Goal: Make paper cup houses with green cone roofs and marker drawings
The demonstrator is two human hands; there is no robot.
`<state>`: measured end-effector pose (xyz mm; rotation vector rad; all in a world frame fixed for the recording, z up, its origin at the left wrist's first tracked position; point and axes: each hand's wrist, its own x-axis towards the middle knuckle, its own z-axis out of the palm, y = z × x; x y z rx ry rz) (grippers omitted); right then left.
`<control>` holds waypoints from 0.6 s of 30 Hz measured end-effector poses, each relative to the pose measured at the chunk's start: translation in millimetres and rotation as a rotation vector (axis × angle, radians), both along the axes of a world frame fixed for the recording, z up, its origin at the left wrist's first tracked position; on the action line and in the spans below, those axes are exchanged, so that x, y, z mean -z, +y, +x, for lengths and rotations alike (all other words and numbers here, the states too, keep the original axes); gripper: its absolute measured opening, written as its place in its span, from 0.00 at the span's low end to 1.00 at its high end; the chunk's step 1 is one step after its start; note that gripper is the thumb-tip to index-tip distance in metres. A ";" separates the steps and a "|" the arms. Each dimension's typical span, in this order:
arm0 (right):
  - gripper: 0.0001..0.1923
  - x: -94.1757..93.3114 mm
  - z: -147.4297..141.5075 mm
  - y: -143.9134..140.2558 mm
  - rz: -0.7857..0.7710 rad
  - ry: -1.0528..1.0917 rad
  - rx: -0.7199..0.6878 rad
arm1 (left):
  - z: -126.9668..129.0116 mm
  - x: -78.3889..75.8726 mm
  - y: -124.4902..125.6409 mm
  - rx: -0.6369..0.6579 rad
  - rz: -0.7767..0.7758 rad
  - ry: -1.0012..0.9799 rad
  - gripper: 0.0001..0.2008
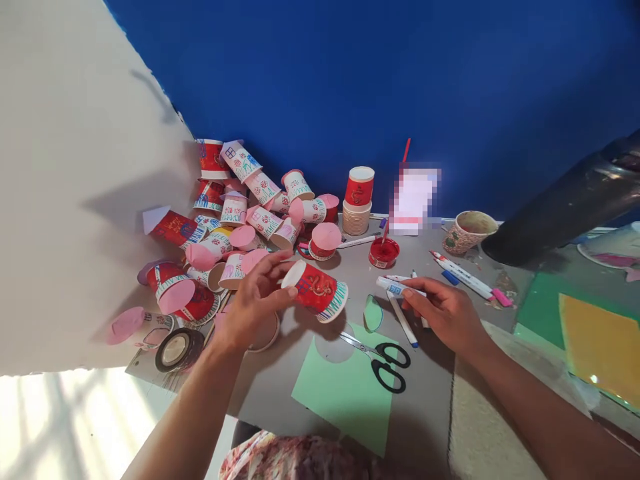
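Observation:
My left hand (pixel 257 300) is closed on a paper cup (pixel 320 290), thumb and fingers at its left end. The cup is red with gold drawing and a band of blue and green strokes, and it lies tilted in the air above the table. Between the thumb and fingers of my right hand (pixel 443 310) is a white tube with blue print (pixel 393 287), its tip pointing left toward the cup. Below the cup, black-handled scissors (pixel 385 363) rest on a light green paper sheet (pixel 345 400) with a round cut-out. A small green paper piece (pixel 373 313) lies nearby.
Decorated cups with pink paper discs (pixel 240 237) are heaped at the left. Behind are stacked cups (pixel 357 217) and a red glue tin (pixel 384 253). Markers (pixel 470 280), a stained cup (pixel 467 233) and a dark cylinder (pixel 565 200) stand or lie right. A tape roll (pixel 177 350) lies left.

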<state>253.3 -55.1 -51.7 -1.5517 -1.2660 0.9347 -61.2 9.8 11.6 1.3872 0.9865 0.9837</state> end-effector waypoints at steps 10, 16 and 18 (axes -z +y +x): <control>0.22 -6.5 -16.6 -5.6 -0.195 0.753 -0.281 | 32.6 28.2 -13.4 0.143 -0.180 -0.299 0.30; 0.19 -7.9 -26.9 -8.7 -0.235 0.913 -0.298 | 48.5 31.8 -23.7 0.130 -0.055 -0.192 0.32; 0.20 -6.7 -29.9 -9.9 -0.260 0.974 -0.300 | 56.2 35.5 -30.0 0.095 -0.080 -0.264 0.33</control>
